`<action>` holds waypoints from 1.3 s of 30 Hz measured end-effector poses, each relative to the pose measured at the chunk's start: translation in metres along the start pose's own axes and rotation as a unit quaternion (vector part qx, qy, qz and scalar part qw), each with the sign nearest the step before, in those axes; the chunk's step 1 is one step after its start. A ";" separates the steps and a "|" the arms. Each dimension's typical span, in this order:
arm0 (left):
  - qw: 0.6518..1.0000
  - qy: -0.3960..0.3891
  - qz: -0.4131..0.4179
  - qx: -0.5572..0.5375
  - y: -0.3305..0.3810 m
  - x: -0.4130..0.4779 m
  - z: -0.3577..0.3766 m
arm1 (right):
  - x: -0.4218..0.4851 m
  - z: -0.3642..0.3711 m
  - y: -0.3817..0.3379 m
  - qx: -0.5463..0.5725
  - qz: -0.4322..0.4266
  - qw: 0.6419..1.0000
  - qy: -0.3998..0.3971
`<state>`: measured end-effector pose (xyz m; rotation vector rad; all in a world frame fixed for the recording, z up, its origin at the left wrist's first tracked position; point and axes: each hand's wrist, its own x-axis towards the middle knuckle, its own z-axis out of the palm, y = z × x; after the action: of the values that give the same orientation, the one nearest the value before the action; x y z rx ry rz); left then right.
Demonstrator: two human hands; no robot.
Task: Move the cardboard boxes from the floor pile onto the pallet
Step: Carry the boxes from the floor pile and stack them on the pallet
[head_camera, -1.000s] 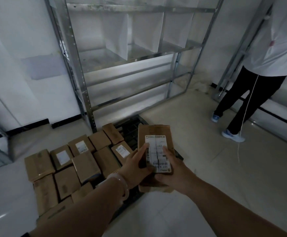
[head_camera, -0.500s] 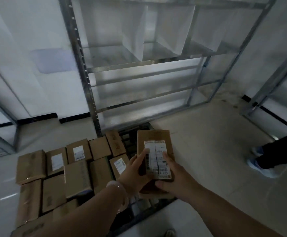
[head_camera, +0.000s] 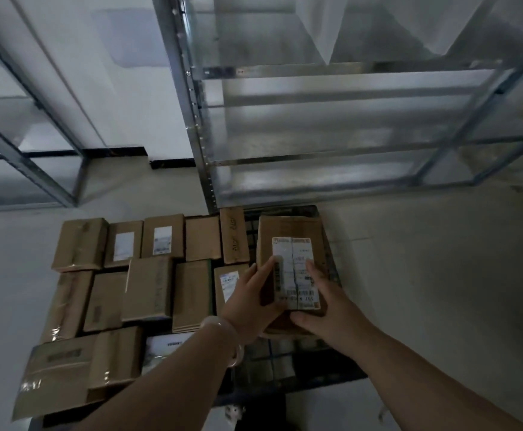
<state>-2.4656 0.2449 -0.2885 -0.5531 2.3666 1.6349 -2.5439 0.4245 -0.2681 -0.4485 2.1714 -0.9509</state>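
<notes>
A brown cardboard box (head_camera: 288, 231) with a white shipping label is held in both hands over the right part of the dark pallet (head_camera: 288, 365). My left hand (head_camera: 251, 303) grips its near left edge, thumb on the label. My right hand (head_camera: 319, 303) grips the near right corner, thumb across the label. Several cardboard boxes (head_camera: 148, 287) lie packed flat on the pallet's left and middle. Whether the held box touches the pallet is hidden by the hands.
A metal shelf rack (head_camera: 331, 126) stands directly behind the pallet, its front post (head_camera: 191, 119) close to the back row of boxes. A second rack (head_camera: 27, 160) stands at the far left. Pale floor (head_camera: 425, 275) spreads to the right of the pallet.
The view has closed in on the pallet and tilted down. The held box has come lower over the pallet's right side. The person in dark trousers has left the view.
</notes>
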 end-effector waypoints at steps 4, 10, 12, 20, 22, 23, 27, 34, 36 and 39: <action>0.999 0.036 -0.020 -0.007 -0.031 0.054 0.000 | 0.064 0.000 0.010 0.000 0.030 1.000 -0.009; 0.996 0.072 -0.050 -0.025 -0.085 0.144 0.009 | 0.171 0.002 0.049 0.004 0.050 0.998 -0.023; 0.996 0.066 -0.051 -0.034 -0.110 0.178 0.015 | 0.214 0.005 0.072 0.003 0.055 0.998 -0.027; 0.992 0.084 -0.088 0.014 -0.229 0.311 0.061 | 0.388 0.046 0.189 -0.090 0.021 0.995 -0.037; 0.992 0.087 -0.092 0.029 -0.261 0.337 0.073 | 0.421 0.063 0.219 -0.103 0.012 0.994 -0.042; 0.991 0.087 -0.096 0.035 -0.276 0.348 0.079 | 0.436 0.071 0.233 -0.104 0.006 0.993 -0.046; 0.984 0.111 -0.107 0.085 -0.327 0.380 0.099 | 0.483 0.104 0.280 -0.086 -0.018 0.995 -0.051; 0.976 0.163 -0.113 0.088 -0.373 0.397 0.123 | 0.507 0.139 0.315 -0.098 -0.034 0.993 -0.058; 0.976 0.176 -0.092 0.094 -0.376 0.393 0.125 | 0.504 0.138 0.319 -0.120 -0.039 0.991 -0.039; 0.971 0.182 -0.037 0.150 -0.376 0.372 0.130 | 0.476 0.134 0.328 -0.219 -0.090 0.971 0.011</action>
<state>-2.6504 0.1797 -0.7969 -0.9314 2.7423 1.1912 -2.7827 0.3131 -0.8003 -0.8612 2.3929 -0.5604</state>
